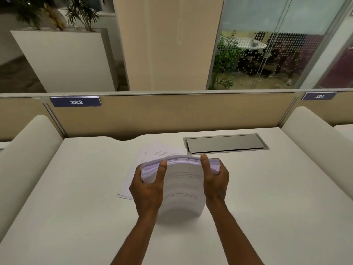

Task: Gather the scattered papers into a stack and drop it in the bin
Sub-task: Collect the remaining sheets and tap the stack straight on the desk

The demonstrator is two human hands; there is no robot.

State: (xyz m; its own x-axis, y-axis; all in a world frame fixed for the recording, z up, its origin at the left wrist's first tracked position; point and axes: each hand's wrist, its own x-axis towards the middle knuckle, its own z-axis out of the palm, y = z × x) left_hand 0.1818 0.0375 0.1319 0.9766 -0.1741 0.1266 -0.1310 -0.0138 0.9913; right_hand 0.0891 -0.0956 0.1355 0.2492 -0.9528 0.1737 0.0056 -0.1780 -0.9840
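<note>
A thick stack of white printed papers (183, 186) stands on its lower edge on the white desk (267, 197), its face toward me. My left hand (149, 190) grips the stack's left side, thumb across the front near the top. My right hand (215, 178) grips the right side the same way. The bottom of the stack looks blurred. Behind and to the left of it, a few loose printed sheets (150, 155) lie flat on the desk. No bin is in view.
A grey metal cable flap (225, 143) is set into the desk behind the stack. A beige partition (172, 111) with labels 383 and 384 closes the far edge. Rounded white dividers (24, 155) stand at both sides.
</note>
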